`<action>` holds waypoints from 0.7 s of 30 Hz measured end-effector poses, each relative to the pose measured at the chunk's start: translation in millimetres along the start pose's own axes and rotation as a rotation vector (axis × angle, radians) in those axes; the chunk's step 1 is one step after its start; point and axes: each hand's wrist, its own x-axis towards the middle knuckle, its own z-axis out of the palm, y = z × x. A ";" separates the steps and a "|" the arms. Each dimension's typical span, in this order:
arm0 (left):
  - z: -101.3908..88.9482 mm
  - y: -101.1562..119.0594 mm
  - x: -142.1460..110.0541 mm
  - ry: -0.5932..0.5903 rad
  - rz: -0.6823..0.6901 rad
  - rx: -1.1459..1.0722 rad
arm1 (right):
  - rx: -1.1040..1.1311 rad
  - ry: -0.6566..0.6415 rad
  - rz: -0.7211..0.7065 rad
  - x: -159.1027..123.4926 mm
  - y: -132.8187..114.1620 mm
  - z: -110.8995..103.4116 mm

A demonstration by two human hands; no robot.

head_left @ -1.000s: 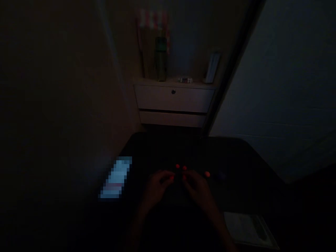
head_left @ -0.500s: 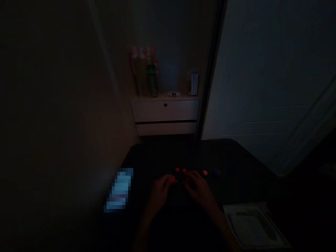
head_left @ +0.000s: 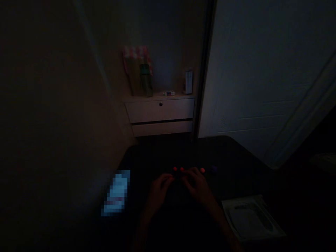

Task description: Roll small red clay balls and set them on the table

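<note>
Left hand (head_left: 157, 188): fingertips closed on a red piece (head_left: 171, 179)
Right hand (head_left: 198, 185): fingers curled; too dark to tell whether they grip anything
Laid out: two red balls (head_left: 175, 169), just beyond the fingertips, towards the bench's (head_left: 157, 154) far edge
Not set down: the red piece
Towards right edge: orange ball (head_left: 202, 170), then purple ball (head_left: 214, 169)

matt dark table (head_left: 157, 155), smooth drawer front (head_left: 173, 112), plastic-looking bottle (head_left: 146, 81)
</note>
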 end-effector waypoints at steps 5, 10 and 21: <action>0.4 -1.2 0.3 -0.015 0.004 0.016 | -0.051 0.003 -0.021 1.4 -3.3 -0.8; 1.5 -0.7 2.0 -0.011 0.020 0.005 | -0.060 0.003 -0.050 1.8 -4.4 0.0; 3.7 -11.3 6.9 -0.015 0.047 0.027 | -0.124 0.025 -0.077 1.9 -0.4 4.5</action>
